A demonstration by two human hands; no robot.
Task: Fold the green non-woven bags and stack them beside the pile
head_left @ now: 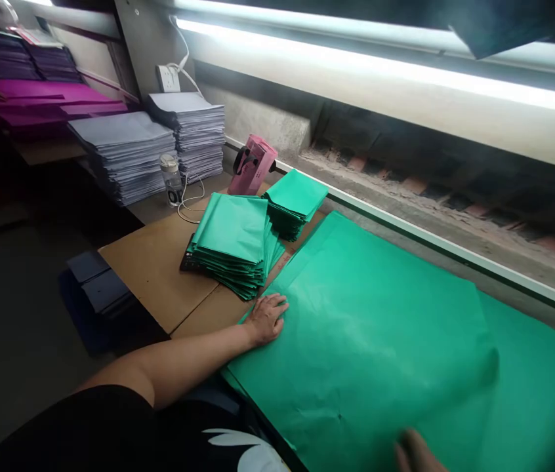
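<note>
We rest our left hand (266,319), fingers half-bent, gripping nothing, on the large green paper-like sheet (380,314), cannot tell if our blurred right hand (418,452) grips, and beyond the left hand two rectangular green folded stacks (233,226) seem finished, while this sheet lies unfolded.

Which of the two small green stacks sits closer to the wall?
The green stack on the right, beside the white rail; the other stack lies left of it, farther from the wall.
</note>
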